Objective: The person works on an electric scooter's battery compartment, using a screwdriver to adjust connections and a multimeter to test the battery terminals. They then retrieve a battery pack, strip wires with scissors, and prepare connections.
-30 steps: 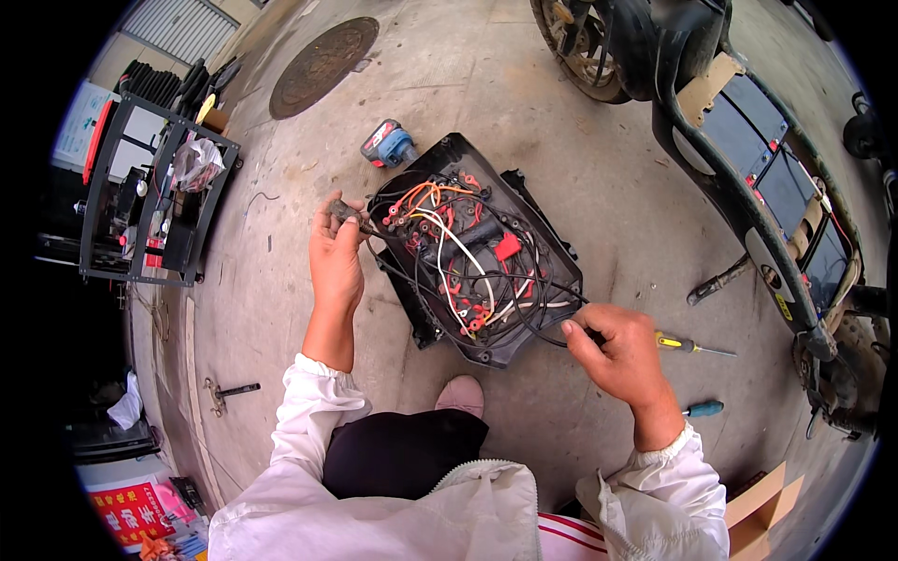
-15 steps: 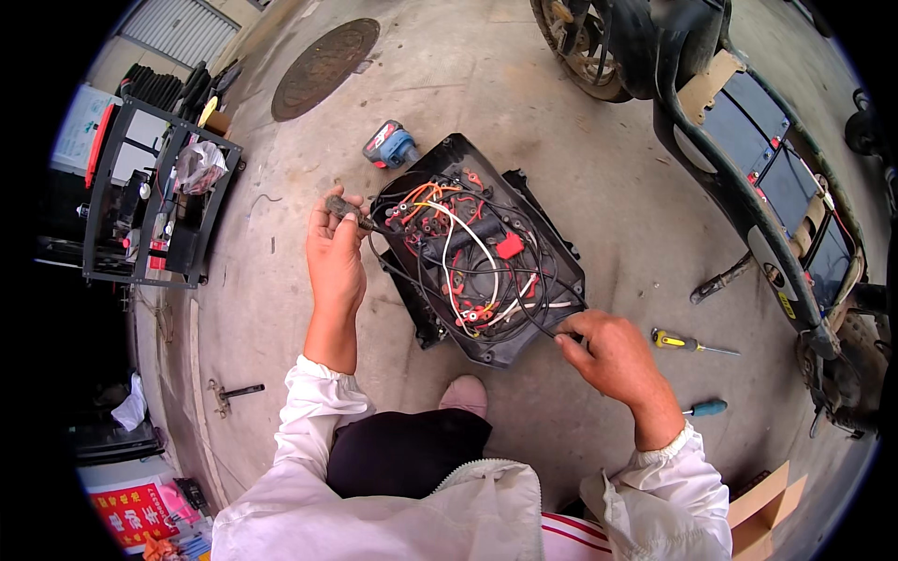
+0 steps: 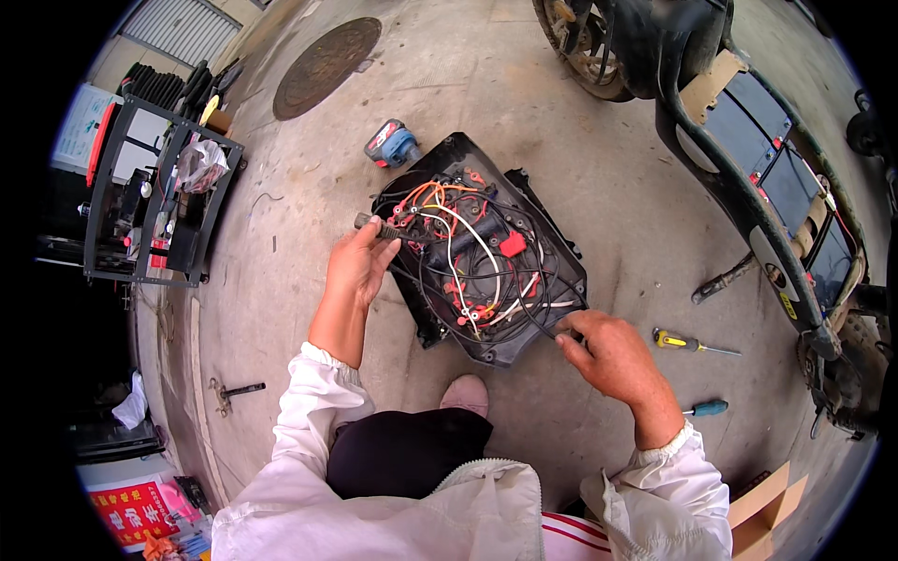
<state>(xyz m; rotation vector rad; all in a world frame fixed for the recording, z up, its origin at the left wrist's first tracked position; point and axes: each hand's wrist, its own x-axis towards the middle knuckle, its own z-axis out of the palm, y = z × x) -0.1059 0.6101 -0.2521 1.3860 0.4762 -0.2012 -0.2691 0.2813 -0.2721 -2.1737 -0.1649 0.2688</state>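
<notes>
A black plastic tray-like cover (image 3: 457, 148) lies on the floor in front of me, full of tangled wires with red ring terminals and caps. Over its left edge my left hand (image 3: 355, 269) pinches a dark cable plug (image 3: 390, 231) with a ribbed neck, its cord running into the tangle. At the tray's lower right corner my right hand (image 3: 613, 360) is closed, thumb against fingers, on a black cable (image 3: 540, 324) from the same bundle. White wires (image 3: 488, 257), orange wires and a red cap (image 3: 513, 245) lie among the black ones.
A blue cordless power tool (image 3: 393, 145) lies beyond the tray. A yellow-handled screwdriver (image 3: 675, 340) and a blue-handled tool (image 3: 709, 408) lie to the right, near a scooter (image 3: 683, 140) with exposed batteries. A tool cart (image 3: 140, 196) and a small hammer-like tool (image 3: 224, 393) are leftward.
My left hand has moved right and slightly down with the plug, bringing it over the tray's edge. The right hand stays in place.
</notes>
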